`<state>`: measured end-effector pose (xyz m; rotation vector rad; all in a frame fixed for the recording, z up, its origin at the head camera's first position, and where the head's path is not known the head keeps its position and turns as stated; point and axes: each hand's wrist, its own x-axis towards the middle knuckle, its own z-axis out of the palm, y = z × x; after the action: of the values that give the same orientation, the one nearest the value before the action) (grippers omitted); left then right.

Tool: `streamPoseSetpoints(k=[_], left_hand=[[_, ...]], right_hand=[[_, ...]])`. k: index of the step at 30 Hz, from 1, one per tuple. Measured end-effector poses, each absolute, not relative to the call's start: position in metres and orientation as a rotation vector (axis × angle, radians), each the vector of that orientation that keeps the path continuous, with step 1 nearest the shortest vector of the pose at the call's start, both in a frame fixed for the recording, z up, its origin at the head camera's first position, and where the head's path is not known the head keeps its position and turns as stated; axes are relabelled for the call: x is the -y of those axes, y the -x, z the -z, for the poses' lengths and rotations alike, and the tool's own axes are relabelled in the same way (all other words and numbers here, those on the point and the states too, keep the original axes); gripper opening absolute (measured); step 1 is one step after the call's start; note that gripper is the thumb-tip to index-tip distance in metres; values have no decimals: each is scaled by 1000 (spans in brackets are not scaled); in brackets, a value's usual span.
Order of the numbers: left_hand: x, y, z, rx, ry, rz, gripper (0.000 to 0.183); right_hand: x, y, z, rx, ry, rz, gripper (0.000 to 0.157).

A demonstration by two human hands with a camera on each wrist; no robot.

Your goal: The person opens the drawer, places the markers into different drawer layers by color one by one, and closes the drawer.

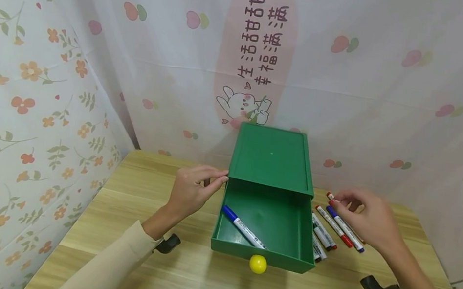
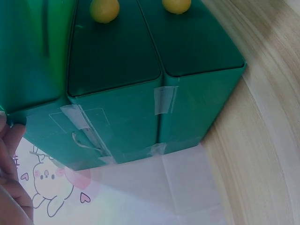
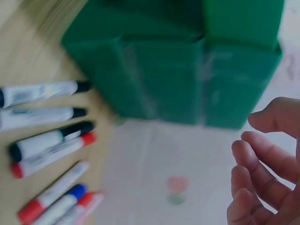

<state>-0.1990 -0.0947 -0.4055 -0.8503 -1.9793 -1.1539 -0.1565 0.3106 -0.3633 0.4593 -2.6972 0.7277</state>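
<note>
A green drawer cabinet (image 1: 272, 155) stands on the table, its top drawer (image 1: 261, 263) pulled out by a yellow knob's side. Inside that drawer lies a blue-capped marker (image 1: 244, 227), leaning toward the front wall. My left hand (image 1: 196, 188) pinches the cabinet's upper front left edge with thumb and fingertips; the left wrist view shows fingers (image 2: 14, 136) at that corner. My right hand (image 1: 365, 215) hovers above the markers right of the cabinet. In the right wrist view its fingers (image 3: 243, 152) are loosely bent, apart from the thumb, with nothing between them.
Several markers with black, red and blue caps lie right of the cabinet, among them a blue marker (image 1: 345, 228) and a red marker (image 1: 334, 226). Two lower drawers have yellow knobs (image 2: 105, 10). A printed cloth (image 1: 169, 81) hangs behind the wooden table (image 1: 143, 201).
</note>
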Motion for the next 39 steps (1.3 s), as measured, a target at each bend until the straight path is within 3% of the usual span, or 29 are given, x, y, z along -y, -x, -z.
streamPoseSetpoints(k=[9,18,39], left_hand=[[93,198,405,1982,855,1157,15],[94,198,405,1986,856,1146,16],[95,198,406,1977,864,1143,17]], right_hand=[[-357,165,418,2767,-270,-751,17],[-390,166,459,2758,-166,-750,20],[-412,166,507,2848,-61,-664,19]])
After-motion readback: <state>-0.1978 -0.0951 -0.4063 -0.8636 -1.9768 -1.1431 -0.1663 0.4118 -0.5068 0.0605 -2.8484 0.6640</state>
